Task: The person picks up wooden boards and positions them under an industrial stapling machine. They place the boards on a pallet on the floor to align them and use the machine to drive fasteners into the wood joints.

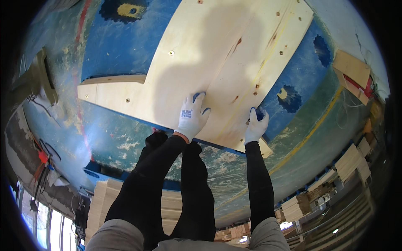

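A large pale plywood panel with knots and small metal fittings lies before me on a blue surface. My left hand, in a white glove with blue fingertips, rests on the panel near its front edge, fingers spread, nothing held. At the panel's right edge, my right hand, gloved alike, has its fingers curled. Something small and dark shows by its fingertips, too small to name. A short pale wood piece sticks out below the right wrist at the panel's corner.
A wooden strip lines the panel's notch at left. The blue board beneath has jagged cutouts. An open cardboard box stands at far right. Stacked boards are behind my legs, and more stacks lie at lower right.
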`<state>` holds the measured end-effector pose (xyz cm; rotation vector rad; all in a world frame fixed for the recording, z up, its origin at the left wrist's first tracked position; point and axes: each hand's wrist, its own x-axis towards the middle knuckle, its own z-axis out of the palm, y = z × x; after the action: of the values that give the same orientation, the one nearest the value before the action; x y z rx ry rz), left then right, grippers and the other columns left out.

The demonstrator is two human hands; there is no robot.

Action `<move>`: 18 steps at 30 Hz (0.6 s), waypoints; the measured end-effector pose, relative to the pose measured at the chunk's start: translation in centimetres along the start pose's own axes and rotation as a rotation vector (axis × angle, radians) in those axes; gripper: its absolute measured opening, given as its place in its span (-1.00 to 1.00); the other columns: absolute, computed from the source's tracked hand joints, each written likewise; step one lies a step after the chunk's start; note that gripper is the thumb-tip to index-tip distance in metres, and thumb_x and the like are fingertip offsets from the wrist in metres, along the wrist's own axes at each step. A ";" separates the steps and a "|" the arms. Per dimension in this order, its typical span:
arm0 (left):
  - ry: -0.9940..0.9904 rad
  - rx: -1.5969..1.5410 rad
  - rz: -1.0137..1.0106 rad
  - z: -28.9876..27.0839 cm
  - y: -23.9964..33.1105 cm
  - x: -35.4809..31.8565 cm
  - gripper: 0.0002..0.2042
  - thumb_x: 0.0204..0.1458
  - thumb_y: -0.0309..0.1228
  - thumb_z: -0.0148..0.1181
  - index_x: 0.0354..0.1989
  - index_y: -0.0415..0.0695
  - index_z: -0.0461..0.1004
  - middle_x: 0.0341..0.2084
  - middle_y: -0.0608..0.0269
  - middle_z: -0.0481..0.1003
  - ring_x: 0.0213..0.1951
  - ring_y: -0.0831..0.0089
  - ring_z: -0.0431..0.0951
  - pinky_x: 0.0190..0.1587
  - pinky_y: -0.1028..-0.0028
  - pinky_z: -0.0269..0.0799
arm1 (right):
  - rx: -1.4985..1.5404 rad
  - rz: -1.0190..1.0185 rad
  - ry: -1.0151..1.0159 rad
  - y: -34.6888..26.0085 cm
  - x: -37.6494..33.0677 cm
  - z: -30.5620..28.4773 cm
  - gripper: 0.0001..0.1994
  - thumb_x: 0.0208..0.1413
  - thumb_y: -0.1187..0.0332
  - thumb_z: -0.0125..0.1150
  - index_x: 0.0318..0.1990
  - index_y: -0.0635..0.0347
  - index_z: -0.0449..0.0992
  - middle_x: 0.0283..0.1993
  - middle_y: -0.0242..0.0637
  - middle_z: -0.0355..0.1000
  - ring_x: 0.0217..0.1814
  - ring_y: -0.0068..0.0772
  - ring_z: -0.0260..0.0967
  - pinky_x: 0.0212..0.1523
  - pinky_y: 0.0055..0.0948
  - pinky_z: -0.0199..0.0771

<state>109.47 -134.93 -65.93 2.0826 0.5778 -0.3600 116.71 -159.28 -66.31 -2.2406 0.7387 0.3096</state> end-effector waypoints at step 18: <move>0.016 0.046 0.252 2.6 7.4 11.7 -0.29 0.05 -0.29 0.27 0.36 -0.34 0.18 0.43 -0.24 0.08 0.46 -0.17 0.03 0.46 0.11 0.03 | 0.380 -0.076 -0.123 -2.7 7.2 3.2 -0.36 0.27 0.37 0.21 0.38 0.54 0.12 0.39 0.09 0.23 0.41 -0.18 0.22 0.40 -0.35 0.16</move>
<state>123.22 -137.54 -67.46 2.1730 0.3134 -0.2126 124.09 -158.49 -70.03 -1.8670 0.5902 0.2446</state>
